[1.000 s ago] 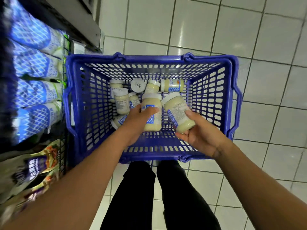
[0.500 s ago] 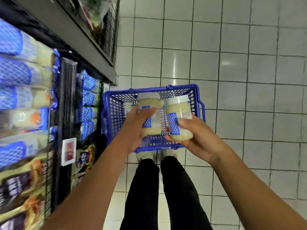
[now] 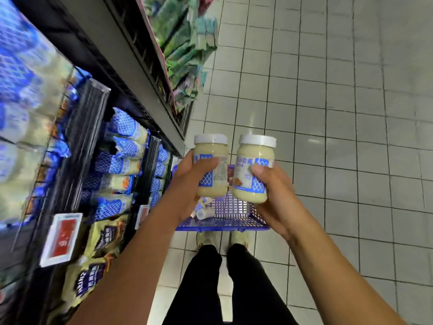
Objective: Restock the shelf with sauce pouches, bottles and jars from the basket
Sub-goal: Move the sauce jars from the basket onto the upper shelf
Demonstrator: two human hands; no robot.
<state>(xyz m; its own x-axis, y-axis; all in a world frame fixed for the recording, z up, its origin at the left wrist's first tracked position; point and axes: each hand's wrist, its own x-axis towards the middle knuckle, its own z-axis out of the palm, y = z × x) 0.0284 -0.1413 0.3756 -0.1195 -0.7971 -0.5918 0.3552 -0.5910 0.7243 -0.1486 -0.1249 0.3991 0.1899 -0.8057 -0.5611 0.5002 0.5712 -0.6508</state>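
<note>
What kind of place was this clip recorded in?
Most likely a supermarket aisle: tiered shelving packed with rows of blue-and-white sauce pouches, a red price tag on a shelf edge, and a blue shopping basket of jars on the tiled floor.

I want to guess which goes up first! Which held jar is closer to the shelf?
The left jar, gripped by the left hand, is beside the shelf; the right jar, in the right hand, is farther out.

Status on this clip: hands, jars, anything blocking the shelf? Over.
Left hand grips left jar, right hand grips right jar, both lids up. Held above blue basket; spare jars lie inside. Nothing seen between hands and shelf.
</note>
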